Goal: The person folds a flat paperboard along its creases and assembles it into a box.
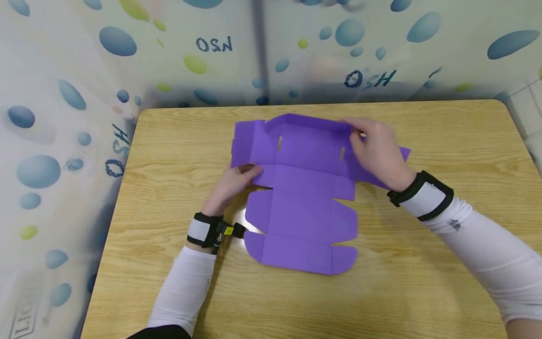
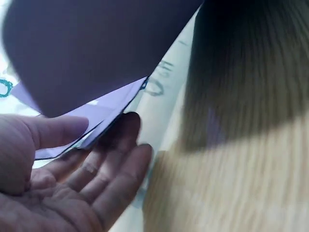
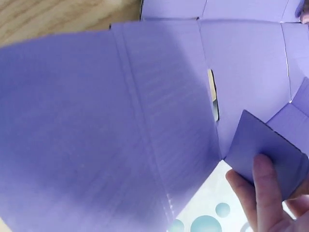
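Note:
A purple cardboard box blank (image 1: 302,212) is spread over the table, its far wall and far side flaps raised along their creases. My left hand (image 1: 232,184) pinches the blank's left edge, thumb on top and fingers beneath. In the left wrist view, that hand (image 2: 72,183) has the card between thumb and fingers. At the far right corner my right hand (image 1: 377,153) grips the raised wall. The right wrist view has its fingers (image 3: 266,186) bent against a small purple corner flap (image 3: 248,135). Two narrow slots (image 1: 280,143) pierce the far panel.
The wooden table (image 1: 444,282) extends around the blank. A patterned curtain (image 1: 296,61) with blue and green spots hangs behind its far edge and along its left side. White tiles (image 1: 529,108) show at the far right.

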A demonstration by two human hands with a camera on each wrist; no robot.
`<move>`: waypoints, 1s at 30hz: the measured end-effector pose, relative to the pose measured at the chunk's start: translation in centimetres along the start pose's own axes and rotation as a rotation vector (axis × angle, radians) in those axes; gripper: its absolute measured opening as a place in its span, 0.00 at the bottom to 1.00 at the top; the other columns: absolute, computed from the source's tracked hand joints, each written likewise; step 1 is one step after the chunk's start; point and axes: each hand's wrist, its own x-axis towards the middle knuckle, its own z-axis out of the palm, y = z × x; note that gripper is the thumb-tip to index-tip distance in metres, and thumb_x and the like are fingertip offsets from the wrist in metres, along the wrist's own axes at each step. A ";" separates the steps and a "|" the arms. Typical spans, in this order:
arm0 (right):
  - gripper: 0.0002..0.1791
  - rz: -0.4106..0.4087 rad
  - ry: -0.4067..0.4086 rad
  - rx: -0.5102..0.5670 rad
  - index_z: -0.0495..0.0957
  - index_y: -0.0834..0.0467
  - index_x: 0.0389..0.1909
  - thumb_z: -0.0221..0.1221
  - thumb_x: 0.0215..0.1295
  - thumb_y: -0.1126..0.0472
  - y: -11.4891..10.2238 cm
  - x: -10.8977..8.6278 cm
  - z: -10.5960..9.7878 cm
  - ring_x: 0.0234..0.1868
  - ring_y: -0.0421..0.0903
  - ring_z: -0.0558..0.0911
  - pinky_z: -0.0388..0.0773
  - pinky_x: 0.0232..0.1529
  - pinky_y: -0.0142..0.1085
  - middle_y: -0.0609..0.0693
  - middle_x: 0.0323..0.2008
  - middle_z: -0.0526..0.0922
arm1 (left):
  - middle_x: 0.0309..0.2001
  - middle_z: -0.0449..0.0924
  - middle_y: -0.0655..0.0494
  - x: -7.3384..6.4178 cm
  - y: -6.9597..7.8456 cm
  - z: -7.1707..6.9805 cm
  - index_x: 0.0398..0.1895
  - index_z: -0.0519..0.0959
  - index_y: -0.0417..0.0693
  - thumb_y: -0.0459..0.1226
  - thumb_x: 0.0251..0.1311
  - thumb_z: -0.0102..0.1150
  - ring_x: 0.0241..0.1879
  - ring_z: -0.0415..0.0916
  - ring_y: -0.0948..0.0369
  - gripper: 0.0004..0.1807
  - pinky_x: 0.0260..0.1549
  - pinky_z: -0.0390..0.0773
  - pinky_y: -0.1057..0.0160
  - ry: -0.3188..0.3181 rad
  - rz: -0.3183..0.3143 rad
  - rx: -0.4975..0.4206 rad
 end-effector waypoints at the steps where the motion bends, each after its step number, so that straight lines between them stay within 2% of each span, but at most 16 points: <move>1: 0.23 -0.001 0.001 0.000 0.84 0.62 0.60 0.48 0.72 0.74 0.0 0.1 0.0 0.14 0.37 0.57 0.55 0.21 0.29 0.63 0.54 0.89 | 0.67 0.77 0.36 -0.1 0.0 0.1 0.73 0.67 0.39 0.43 0.75 0.58 0.64 0.80 0.43 0.30 0.65 0.82 0.50 0.010 -0.014 0.020; 3: 0.23 -0.009 0.001 -0.001 0.85 0.62 0.60 0.48 0.71 0.74 -0.1 0.2 0.0 0.14 0.35 0.57 0.55 0.21 0.29 0.63 0.53 0.90 | 0.68 0.77 0.37 -0.1 0.1 0.2 0.74 0.68 0.40 0.48 0.74 0.60 0.66 0.78 0.44 0.33 0.69 0.78 0.48 0.052 -0.051 0.087; 6: 0.23 -0.025 0.004 -0.008 0.85 0.62 0.59 0.49 0.71 0.75 -0.1 0.2 0.2 0.17 0.40 0.63 0.57 0.24 0.29 0.62 0.54 0.90 | 0.68 0.77 0.38 -0.2 0.2 0.5 0.73 0.69 0.40 0.53 0.72 0.61 0.66 0.78 0.43 0.36 0.69 0.78 0.47 0.110 -0.091 0.161; 8: 0.22 -0.038 0.010 -0.018 0.85 0.62 0.58 0.49 0.71 0.75 -0.1 0.0 0.4 0.23 0.45 0.73 0.62 0.28 0.31 0.62 0.54 0.90 | 0.67 0.79 0.37 -0.1 0.2 0.7 0.72 0.70 0.39 0.53 0.72 0.61 0.65 0.80 0.43 0.35 0.67 0.80 0.47 0.136 -0.081 0.181; 10: 0.22 -0.041 0.012 -0.026 0.85 0.63 0.59 0.49 0.71 0.75 -0.2 -0.1 0.5 0.31 0.51 0.81 0.69 0.33 0.35 0.62 0.54 0.90 | 0.63 0.82 0.36 0.0 0.1 0.9 0.68 0.75 0.36 0.51 0.73 0.61 0.60 0.85 0.44 0.32 0.61 0.85 0.50 0.170 -0.059 0.146; 12: 0.22 -0.046 0.018 -0.030 0.84 0.64 0.59 0.49 0.71 0.75 -0.4 -0.2 0.7 0.41 0.55 0.87 0.74 0.39 0.41 0.63 0.54 0.89 | 0.53 0.88 0.38 0.1 0.1 1.1 0.60 0.80 0.32 0.48 0.73 0.61 0.48 0.90 0.49 0.27 0.50 0.90 0.55 0.211 -0.031 0.075; 14: 0.22 -0.049 0.026 -0.027 0.84 0.64 0.60 0.49 0.71 0.75 -0.6 -0.3 0.7 0.48 0.58 0.88 0.77 0.42 0.46 0.64 0.55 0.89 | 0.36 0.89 0.46 0.2 0.1 1.2 0.48 0.86 0.32 0.46 0.73 0.62 0.32 0.89 0.57 0.22 0.35 0.91 0.61 0.264 -0.009 -0.005; 16: 0.22 -0.057 0.035 -0.026 0.84 0.65 0.60 0.49 0.71 0.75 -0.8 -0.3 0.8 0.48 0.59 0.89 0.78 0.42 0.48 0.65 0.54 0.89 | 0.22 0.82 0.56 0.2 0.0 1.3 0.35 0.86 0.34 0.43 0.72 0.62 0.20 0.83 0.65 0.19 0.23 0.87 0.67 0.310 0.030 -0.077; 17: 0.22 -0.062 0.040 -0.028 0.83 0.65 0.60 0.49 0.72 0.75 -1.0 -0.2 0.8 0.47 0.59 0.89 0.78 0.41 0.48 0.65 0.54 0.89 | 0.18 0.76 0.62 0.2 0.0 1.3 0.29 0.86 0.37 0.43 0.72 0.62 0.16 0.78 0.69 0.18 0.19 0.83 0.70 0.334 0.048 -0.082; 20: 0.22 -0.074 0.049 -0.037 0.83 0.65 0.60 0.49 0.72 0.75 -1.3 -0.1 0.8 0.43 0.58 0.87 0.77 0.39 0.47 0.65 0.53 0.89 | 0.11 0.62 0.71 0.1 -0.1 1.2 0.15 0.78 0.48 0.44 0.70 0.64 0.12 0.64 0.73 0.23 0.13 0.68 0.74 0.401 0.108 -0.008; 23: 0.22 -0.089 0.047 -0.044 0.84 0.65 0.60 0.49 0.72 0.75 -1.5 -0.1 1.0 0.44 0.59 0.88 0.79 0.39 0.48 0.65 0.53 0.89 | 0.09 0.56 0.71 -0.1 -0.2 1.1 0.09 0.73 0.53 0.44 0.69 0.65 0.14 0.54 0.70 0.27 0.14 0.54 0.70 0.448 0.168 0.113; 27: 0.22 -0.120 0.035 -0.047 0.84 0.66 0.59 0.49 0.71 0.77 -1.6 -0.3 1.3 0.49 0.61 0.90 0.85 0.44 0.53 0.66 0.52 0.89 | 0.08 0.57 0.70 -0.1 -0.2 1.1 0.06 0.73 0.52 0.43 0.68 0.66 0.13 0.53 0.69 0.29 0.14 0.51 0.69 0.476 0.234 0.233; 30: 0.22 -0.125 0.020 -0.045 0.83 0.65 0.60 0.49 0.71 0.77 -1.8 -0.5 1.4 0.48 0.62 0.90 0.86 0.44 0.55 0.66 0.52 0.89 | 0.08 0.55 0.70 -0.1 -0.2 1.1 0.04 0.68 0.53 0.43 0.68 0.65 0.13 0.51 0.69 0.31 0.15 0.49 0.69 0.478 0.276 0.288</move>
